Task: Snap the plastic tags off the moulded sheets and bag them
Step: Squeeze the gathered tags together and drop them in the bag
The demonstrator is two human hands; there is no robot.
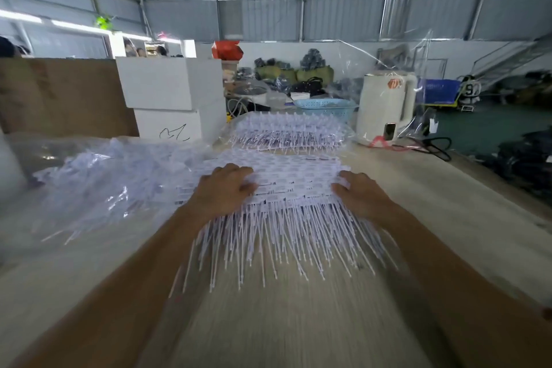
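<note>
Fingers of both hands curl down onto a stack of white tag sheets (294, 179) at frame centre. Left hand (222, 190) sits on the stack's left edge, fingers bent over the top w/ tips pressing the sheet; right hand (360, 196) grips the right edge, fingertips (342, 182) hooked round the outer tags. Can't tell if thumbs are under the stack. Long thin tails of the tags fan out toward the bottom of the frame over the pale wood table (433, 203); pic is motion-blurred there.

A second stack of sheets (288, 131) lies just above the first, further up the table. Clear plastic bag (98, 182) w/ loose tags fills the centre-left, touching the held stack's left side.

Upper left: brown cardboard (62, 95) & two stacked white boxes (171, 92). Upper centre-right: blue basket (325, 107) behind the far stack, white kettle (386, 107) beside it, black cord (433, 148) running right.
</note>
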